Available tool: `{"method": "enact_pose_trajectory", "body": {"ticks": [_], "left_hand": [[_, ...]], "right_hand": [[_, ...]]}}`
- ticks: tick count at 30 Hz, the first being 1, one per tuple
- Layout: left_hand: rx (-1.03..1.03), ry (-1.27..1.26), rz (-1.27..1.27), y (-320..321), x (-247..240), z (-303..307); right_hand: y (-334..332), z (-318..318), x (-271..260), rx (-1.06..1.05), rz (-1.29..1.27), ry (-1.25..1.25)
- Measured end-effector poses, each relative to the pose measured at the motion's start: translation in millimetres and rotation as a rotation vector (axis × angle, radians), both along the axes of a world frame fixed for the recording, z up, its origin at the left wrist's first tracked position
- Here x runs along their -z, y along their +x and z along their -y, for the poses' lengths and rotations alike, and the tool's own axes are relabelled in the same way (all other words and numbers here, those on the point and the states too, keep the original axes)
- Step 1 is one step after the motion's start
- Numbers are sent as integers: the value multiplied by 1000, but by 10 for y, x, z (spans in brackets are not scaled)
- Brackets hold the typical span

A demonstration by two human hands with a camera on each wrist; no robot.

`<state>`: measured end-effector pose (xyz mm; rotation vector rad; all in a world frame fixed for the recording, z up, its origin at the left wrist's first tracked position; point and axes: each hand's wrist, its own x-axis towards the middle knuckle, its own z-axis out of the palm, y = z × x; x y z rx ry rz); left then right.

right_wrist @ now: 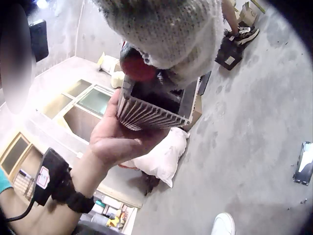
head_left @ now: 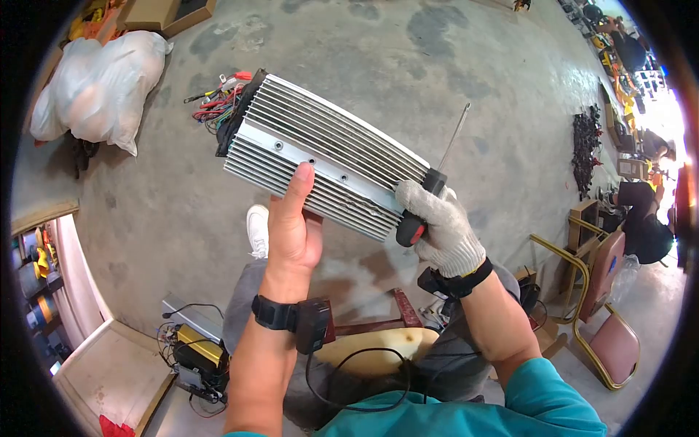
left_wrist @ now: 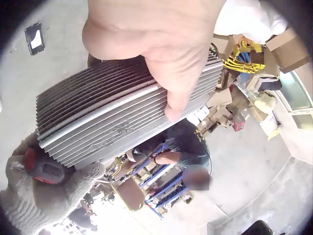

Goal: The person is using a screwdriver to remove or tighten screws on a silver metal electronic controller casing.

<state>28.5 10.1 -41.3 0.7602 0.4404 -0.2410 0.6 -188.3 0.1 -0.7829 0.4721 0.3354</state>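
Observation:
My bare left hand (head_left: pixel 295 229) holds a finned aluminium housing (head_left: pixel 328 138) from below, thumb laid on its fins near a row of small screw holes. A bundle of coloured wires (head_left: pixel 218 108) comes out at its far left end. My right hand (head_left: pixel 448 226), in a knitted glove, grips the black and red handle of a screwdriver (head_left: pixel 412 227); its thin shaft points up and away from the housing. The gloved fingers are right at the housing's near right end. In the right wrist view that end of the housing (right_wrist: pixel 146 115) shows a dark hollow.
A stuffed white bag (head_left: pixel 109 91) and a cardboard box (head_left: pixel 167 16) lie at the upper left. Electronic units with cables (head_left: pixel 196 357) sit low on the left. A chair (head_left: pixel 597 306) stands at the right, near another person (head_left: pixel 644 218). Dark parts (head_left: pixel 586 149) lie on the floor.

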Motion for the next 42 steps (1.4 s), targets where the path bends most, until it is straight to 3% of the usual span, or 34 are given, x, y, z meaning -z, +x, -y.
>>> {"method": "enact_pose_trajectory", "body": {"ticks": [8,11,14,15,18,22,23,28,36,42], "left_hand": [[-42,75,49,107,-57,-182],[-143,114,21,172,-109,-363],[-183,183,10,243,-76,-657],[-195,162,8,248,-136,-724],[-242,175,5,249,-296,-890],[-250,176,-11,225,-341,-1073],[-273,188,0,227,-336,-1095],[-291,185,2,231,-351,-1125],[-231,77,16,276,-234,-1057],[-230,88,-1,265,-246,-962]], "right_hand": [[-67,9,22,-87,50,-114],[-81,124,-38,-189,-123,-275],[-211,263,369,-200,-199,-511],[-268,378,593,-314,-210,-679],[-500,386,949,-460,-350,-836],[-762,402,1394,-657,-381,-696],[-793,431,1560,-816,-392,-757],[-898,262,1771,-762,-435,-794],[-1021,348,2209,-834,-336,-1179],[-899,381,2298,-854,-422,-1145]]}}
